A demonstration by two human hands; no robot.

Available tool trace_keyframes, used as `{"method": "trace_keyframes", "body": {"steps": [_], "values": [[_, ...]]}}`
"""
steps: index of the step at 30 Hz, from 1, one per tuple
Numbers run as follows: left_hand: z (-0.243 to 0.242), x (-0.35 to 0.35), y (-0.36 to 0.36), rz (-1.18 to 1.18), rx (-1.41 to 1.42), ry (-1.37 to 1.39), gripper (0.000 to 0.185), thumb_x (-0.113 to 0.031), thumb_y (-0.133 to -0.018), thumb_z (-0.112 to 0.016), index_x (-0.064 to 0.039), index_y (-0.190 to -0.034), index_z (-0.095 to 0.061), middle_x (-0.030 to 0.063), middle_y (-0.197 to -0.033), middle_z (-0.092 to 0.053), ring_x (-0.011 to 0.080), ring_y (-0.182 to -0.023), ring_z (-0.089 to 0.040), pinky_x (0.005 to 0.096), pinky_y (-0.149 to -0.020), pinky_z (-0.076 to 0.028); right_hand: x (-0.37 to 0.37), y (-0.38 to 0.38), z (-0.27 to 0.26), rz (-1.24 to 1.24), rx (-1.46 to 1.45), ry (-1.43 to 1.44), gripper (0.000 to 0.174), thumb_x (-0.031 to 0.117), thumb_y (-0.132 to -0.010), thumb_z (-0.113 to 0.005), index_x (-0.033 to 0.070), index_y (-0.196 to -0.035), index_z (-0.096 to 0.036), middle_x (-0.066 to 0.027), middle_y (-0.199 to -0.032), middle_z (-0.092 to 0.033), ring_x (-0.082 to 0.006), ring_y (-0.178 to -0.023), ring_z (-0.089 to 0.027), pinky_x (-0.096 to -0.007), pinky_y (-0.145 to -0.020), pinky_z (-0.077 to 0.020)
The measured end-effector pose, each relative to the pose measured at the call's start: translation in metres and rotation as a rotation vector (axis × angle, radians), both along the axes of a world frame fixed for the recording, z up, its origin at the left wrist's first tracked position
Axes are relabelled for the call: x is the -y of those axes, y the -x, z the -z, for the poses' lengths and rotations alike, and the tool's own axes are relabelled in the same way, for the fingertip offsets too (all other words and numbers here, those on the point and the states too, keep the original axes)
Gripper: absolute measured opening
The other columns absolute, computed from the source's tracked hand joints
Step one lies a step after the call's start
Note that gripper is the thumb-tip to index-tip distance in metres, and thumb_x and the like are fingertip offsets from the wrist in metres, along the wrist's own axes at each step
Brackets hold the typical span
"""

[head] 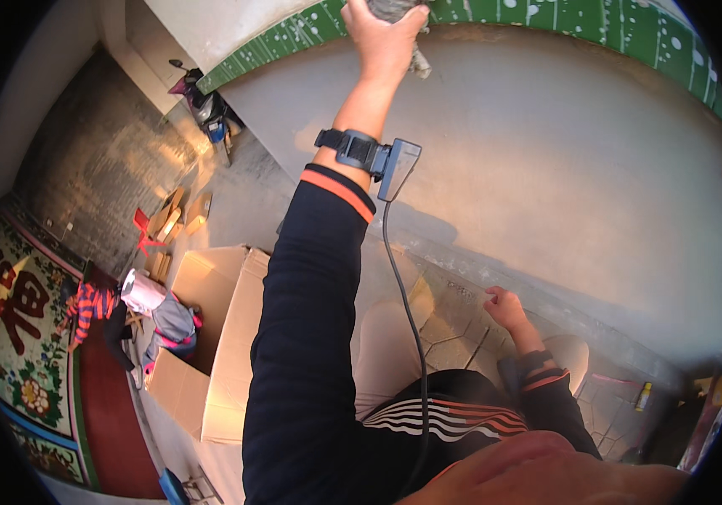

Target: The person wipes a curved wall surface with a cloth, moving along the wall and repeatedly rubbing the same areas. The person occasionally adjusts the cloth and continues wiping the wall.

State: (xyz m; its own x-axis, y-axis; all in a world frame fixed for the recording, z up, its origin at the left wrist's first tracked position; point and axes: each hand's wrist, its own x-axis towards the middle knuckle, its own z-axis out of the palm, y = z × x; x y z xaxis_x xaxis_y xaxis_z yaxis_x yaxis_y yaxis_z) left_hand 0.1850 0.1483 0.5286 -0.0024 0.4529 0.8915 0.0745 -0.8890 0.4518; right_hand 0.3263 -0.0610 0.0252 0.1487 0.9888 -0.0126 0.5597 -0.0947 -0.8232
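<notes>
My left hand (383,41) reaches up at the top of the view, gripping a crumpled grey rag (421,66). Part of the rag hangs below the thumb, and the frame's edge cuts off the rest. Behind this hand runs a green painted band with white spots and streaks (544,16), above a smooth grey surface (563,145); whether the rag touches the band I cannot tell. My right hand (505,308) is low near my knee, fingers partly curled, with nothing visible in it. A strapped device (399,169) with a black cable (399,278) sits on my left wrist.
To the left stands an open cardboard box (228,379). Beyond it are two people (93,303) by a decorated wall, small boxes (168,218), a red object (143,230) and a parked scooter (209,113). A yellow bottle (644,398) is at lower right.
</notes>
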Motion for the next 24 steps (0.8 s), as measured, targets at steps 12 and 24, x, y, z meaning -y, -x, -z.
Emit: {"method": "trace_keyframes", "body": {"steps": [12, 24], "values": [[0.024, 0.025, -0.050, -0.103, 0.004, -0.262, 0.067, -0.009, -0.069, -0.076, -0.006, -0.130, -0.050, 0.0148, -0.126, -0.050, 0.0370, -0.119, -0.044, 0.0483, -0.105, -0.037, 0.032, -0.010, -0.023, 0.035, 0.047, 0.009, 0.037, 0.018, -0.079, -0.066, 0.007, -0.115, -0.070, -0.0154, -0.082, -0.072, -0.0347, -0.081, -0.070, -0.0434, -0.078, -0.0561], [0.038, 0.094, -0.093, -0.028, -0.176, -0.589, 0.061, -0.007, -0.063, -0.079, -0.009, -0.121, -0.059, 0.0115, -0.122, -0.059, 0.0318, -0.115, -0.054, 0.0418, -0.101, -0.044, 0.090, -0.046, -0.031, 0.185, 0.110, -0.045, 0.038, 0.017, -0.078, -0.068, 0.007, -0.115, -0.069, -0.0170, -0.081, -0.072, -0.0367, -0.080, -0.070, -0.0449, -0.076, -0.0562]]}}
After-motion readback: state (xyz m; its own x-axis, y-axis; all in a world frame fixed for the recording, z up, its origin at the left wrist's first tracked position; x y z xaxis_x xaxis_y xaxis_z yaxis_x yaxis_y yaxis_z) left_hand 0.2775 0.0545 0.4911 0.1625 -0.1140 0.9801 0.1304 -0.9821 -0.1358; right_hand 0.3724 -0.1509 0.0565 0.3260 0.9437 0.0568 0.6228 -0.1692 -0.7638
